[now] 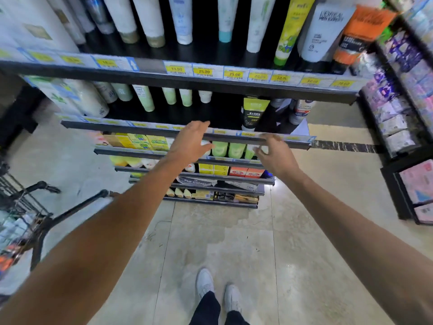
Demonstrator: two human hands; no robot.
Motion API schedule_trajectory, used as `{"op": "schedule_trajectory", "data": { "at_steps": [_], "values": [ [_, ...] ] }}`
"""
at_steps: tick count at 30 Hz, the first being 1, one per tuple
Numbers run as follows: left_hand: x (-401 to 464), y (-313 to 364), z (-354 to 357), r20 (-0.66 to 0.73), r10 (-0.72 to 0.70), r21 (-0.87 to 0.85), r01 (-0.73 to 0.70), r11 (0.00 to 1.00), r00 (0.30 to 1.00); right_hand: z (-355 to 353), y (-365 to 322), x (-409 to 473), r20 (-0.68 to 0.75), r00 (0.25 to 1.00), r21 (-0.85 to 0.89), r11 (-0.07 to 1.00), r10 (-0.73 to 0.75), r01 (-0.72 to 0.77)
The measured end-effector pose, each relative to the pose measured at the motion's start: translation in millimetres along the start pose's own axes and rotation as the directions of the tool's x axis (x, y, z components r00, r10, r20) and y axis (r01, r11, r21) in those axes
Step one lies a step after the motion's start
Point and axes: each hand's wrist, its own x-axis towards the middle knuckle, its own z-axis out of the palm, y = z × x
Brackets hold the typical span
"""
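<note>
Both arms stretch forward, the left hand (190, 143) and right hand (277, 158) loose and empty, so the green tubes (228, 149) between them seem not yet picked.

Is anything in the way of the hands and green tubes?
Nothing visible. The green tubes stand at the shelf front, between the left hand and right hand. Only the shelf rail above runs close over them.

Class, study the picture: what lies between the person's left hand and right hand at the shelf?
In the head view, pale green tubes stand between the left hand and the right hand, just below a shelf rail.
</note>
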Motion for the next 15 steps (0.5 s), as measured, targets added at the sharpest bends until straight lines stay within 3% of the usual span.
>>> {"op": "schedule_trajectory", "data": {
  "at_steps": [6, 10, 15],
  "values": [
    [-127.7, 1.8, -14.6, -0.165, -0.21, 0.046, 0.221, 0.974, 0.964, 10.6, -65.1, -81.8, 0.18, 0.919, -0.228, 0.893, -0.352, 0.387],
    [-216.0, -9.3, -13.0, -0.242, -0.353, 0.099, 0.385, 0.918, 0.904, 24.1, -120.3, -121.4, 0.258, 0.822, -0.206, 0.802, -0.508, 0.56],
    [-325.8, -26.7, -10.1, -0.412, -0.496, 0.051, 0.564, 0.824, 0.764, 55.8, -177.5, -165.8, 0.296, 0.644, -0.146, 0.633, -0.705, 0.76]
  ]
}}
